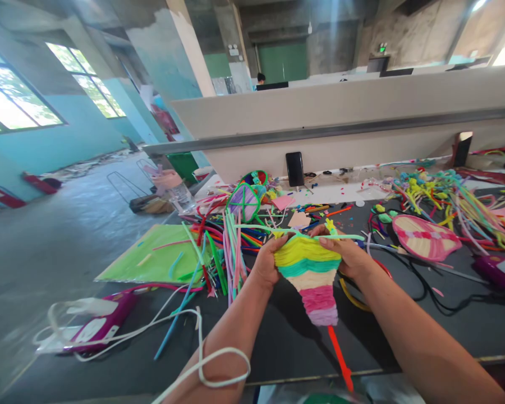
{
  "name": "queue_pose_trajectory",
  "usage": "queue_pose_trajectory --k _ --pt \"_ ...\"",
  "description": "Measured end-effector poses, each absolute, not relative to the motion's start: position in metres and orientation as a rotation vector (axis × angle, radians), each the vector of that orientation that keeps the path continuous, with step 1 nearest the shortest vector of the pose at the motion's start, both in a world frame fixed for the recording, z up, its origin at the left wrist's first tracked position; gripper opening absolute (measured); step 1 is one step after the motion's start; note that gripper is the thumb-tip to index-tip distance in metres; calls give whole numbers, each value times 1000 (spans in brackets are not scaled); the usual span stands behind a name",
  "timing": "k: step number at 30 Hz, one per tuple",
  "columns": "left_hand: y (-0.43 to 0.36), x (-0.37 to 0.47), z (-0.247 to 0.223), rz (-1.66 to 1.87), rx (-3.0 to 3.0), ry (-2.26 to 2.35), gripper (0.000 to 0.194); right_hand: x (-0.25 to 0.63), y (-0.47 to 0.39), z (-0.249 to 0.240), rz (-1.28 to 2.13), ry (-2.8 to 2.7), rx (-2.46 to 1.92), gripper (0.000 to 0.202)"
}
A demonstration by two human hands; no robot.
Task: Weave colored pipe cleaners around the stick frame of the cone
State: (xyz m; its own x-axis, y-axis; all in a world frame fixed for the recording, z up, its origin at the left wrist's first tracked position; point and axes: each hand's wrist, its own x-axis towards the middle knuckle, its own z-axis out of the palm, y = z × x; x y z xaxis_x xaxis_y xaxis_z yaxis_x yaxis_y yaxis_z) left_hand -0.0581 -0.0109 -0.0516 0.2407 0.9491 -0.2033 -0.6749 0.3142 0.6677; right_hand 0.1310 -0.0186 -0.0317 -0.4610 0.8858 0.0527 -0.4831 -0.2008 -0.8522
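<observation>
A striped pipe-cleaner piece (309, 269), yellow at the top, then teal, cream, pink and lilac, hangs between both hands above the dark table. A red stem (340, 357) sticks out of its narrow lower end. My left hand (271, 260) grips the upper left edge, fingers closed on it. On the upper right edge, my right hand (345, 252) is closed round the same piece. Pale green pipe cleaners (348, 237) stretch out sideways from its top on both sides. Small yellow bits show near the fingers of each hand.
Bundled pipe cleaners (231, 252) and a green sheet (151, 252) lie left. A purple tool (103, 322) has a white cable crossing my left forearm. Right are a pink-and-cream oval piece (425, 237) and another purple tool (499, 273). A phone (295, 169) leans against the partition.
</observation>
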Motion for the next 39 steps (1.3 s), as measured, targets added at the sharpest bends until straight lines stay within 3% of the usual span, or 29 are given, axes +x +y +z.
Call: queue_pose_trajectory --k 12,39 --pt "-11 -62 -57 1175 585 629 25 119 -25 -31 1545 -929 -704 26" --pt "-11 -63 -64 1099 611 566 30 121 -18 -34 1566 -785 -733 28"
